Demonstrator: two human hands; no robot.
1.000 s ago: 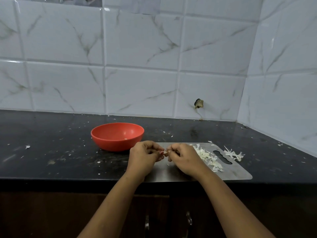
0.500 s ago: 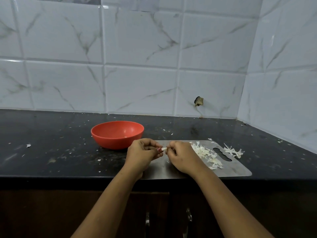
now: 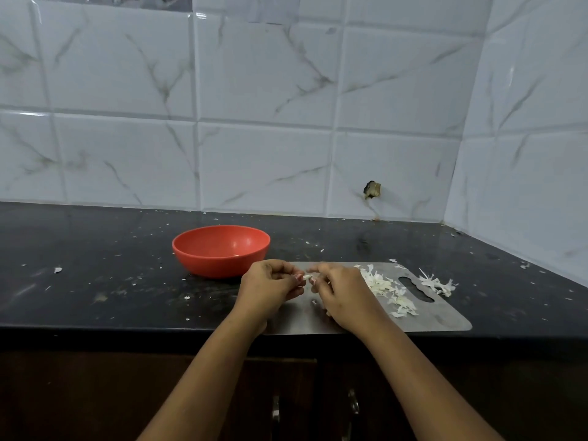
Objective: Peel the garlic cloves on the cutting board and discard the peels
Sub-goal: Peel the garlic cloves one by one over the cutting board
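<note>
One garlic clove (image 3: 307, 277) pinched: left fingers (image 3: 294, 278), right fingers (image 3: 315, 281).

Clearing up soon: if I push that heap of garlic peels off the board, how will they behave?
The peels look thin and papery, so probably light and floppy, apt to scatter, not slide together; flecks dot the counter. The cutting board looks like smooth metal, so they likely slip easily.

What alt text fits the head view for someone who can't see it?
The left hand and right hand pinch a small garlic clove between them above a metal cutting board. Peels lie heaped on the board's right side, and a red bowl sits left of it on the black counter.
</note>
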